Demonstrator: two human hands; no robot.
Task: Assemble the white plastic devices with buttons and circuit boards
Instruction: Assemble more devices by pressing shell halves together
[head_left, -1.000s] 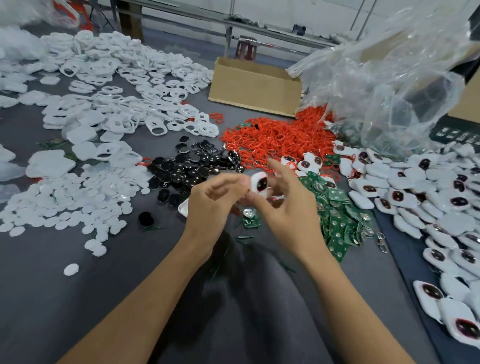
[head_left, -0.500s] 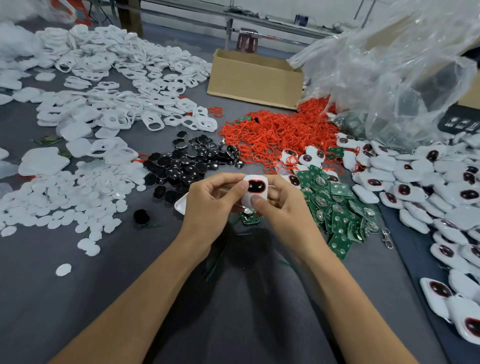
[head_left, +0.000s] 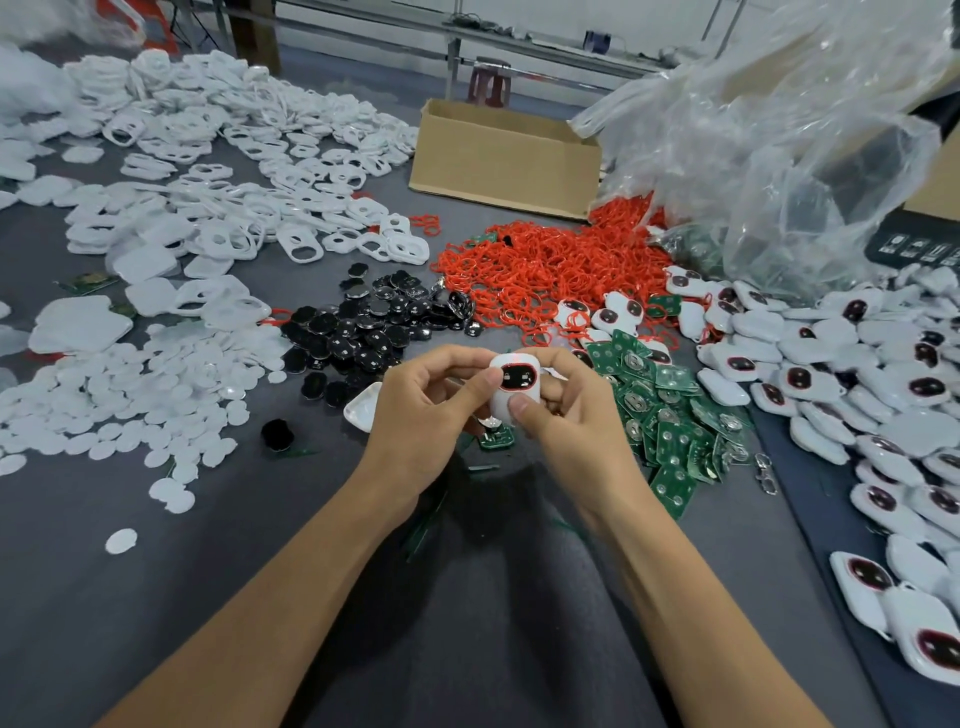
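Note:
Both hands hold one white device shell (head_left: 511, 402) with a black button ringed in red, face toward me, above the grey table. My left hand (head_left: 421, 415) pinches its left edge with thumb and forefinger. My right hand (head_left: 566, 421) presses its lower front with the thumb, fingers behind. Below the hands lie a green circuit board (head_left: 496, 439) and a white shell half (head_left: 363, 410). A heap of green circuit boards (head_left: 670, 415) lies just right of my right hand. Black buttons (head_left: 374, 327) are piled ahead on the left.
Red rings (head_left: 545, 265) are heaped ahead. White shell frames (head_left: 234, 171) and white discs (head_left: 119, 400) cover the left side. Finished white devices (head_left: 857, 374) fill the right. A cardboard box (head_left: 504, 156) and a clear plastic bag (head_left: 769, 156) stand at the back.
The shell has turned from edge-on to face me and both hands have closed tighter on it, the right thumb now pressing its lower front.

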